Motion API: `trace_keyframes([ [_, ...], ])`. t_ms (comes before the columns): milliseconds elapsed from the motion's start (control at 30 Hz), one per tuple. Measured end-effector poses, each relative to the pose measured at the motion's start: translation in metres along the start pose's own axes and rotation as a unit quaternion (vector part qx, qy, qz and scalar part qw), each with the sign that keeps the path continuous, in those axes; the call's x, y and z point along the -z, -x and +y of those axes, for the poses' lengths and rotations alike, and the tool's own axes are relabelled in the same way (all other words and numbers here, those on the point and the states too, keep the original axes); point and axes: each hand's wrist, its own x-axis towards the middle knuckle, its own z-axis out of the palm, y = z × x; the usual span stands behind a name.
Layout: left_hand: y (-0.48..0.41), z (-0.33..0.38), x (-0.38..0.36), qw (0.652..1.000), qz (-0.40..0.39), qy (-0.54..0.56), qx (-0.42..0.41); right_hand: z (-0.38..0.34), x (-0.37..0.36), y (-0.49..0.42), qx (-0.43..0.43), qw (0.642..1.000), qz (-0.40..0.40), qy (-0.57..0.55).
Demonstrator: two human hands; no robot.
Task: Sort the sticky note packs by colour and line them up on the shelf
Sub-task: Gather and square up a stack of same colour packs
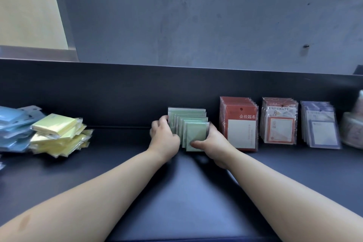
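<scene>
A row of several green sticky note packs (191, 124) stands upright on the dark shelf (121, 155), at its middle. My left hand (164, 139) grips the row's left side, fingers curled round the back packs. My right hand (213, 143) holds the right side, its thumb pressed on the front pack. To the left, yellow packs (59, 133) lie in a loose heap. Blue packs (13, 129) are piled at the far left edge.
Right of the green row stand lined-up rows of red packs (240, 125), red-and-white "UNIVERSITY" packs (280, 122) and purple-blue packs (320, 125). A pale rounded item (353, 124) sits at the far right. The shelf's dark back wall (117, 92) rises behind everything.
</scene>
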Motion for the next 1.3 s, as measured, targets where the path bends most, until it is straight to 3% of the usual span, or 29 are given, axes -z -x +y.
trace_keyframes([
  [167, -0.003, -0.009, 0.0, 1.0, -0.026, 0.012, 0.007, -0.003, 0.003, 0.007, -0.009, 0.998, -0.002, 0.054],
  [300, -0.002, -0.009, -0.003, 1.0, 0.006, 0.017, -0.021, -0.006, 0.0, 0.007, -0.014, 0.997, 0.008, 0.074],
  [467, 0.001, -0.007, -0.006, 0.996, 0.035, 0.015, -0.086, -0.004, 0.002, 0.011, -0.005, 0.997, 0.017, 0.074],
  [1067, 0.004, -0.003, -0.007, 0.992, 0.027, 0.006, -0.123, -0.009, 0.002, 0.017, -0.009, 0.993, 0.044, 0.105],
  [1300, -0.004, 0.011, 0.016, 0.991, 0.025, -0.047, -0.119, -0.046, 0.006, 0.036, 0.086, 0.967, 0.07, 0.231],
])
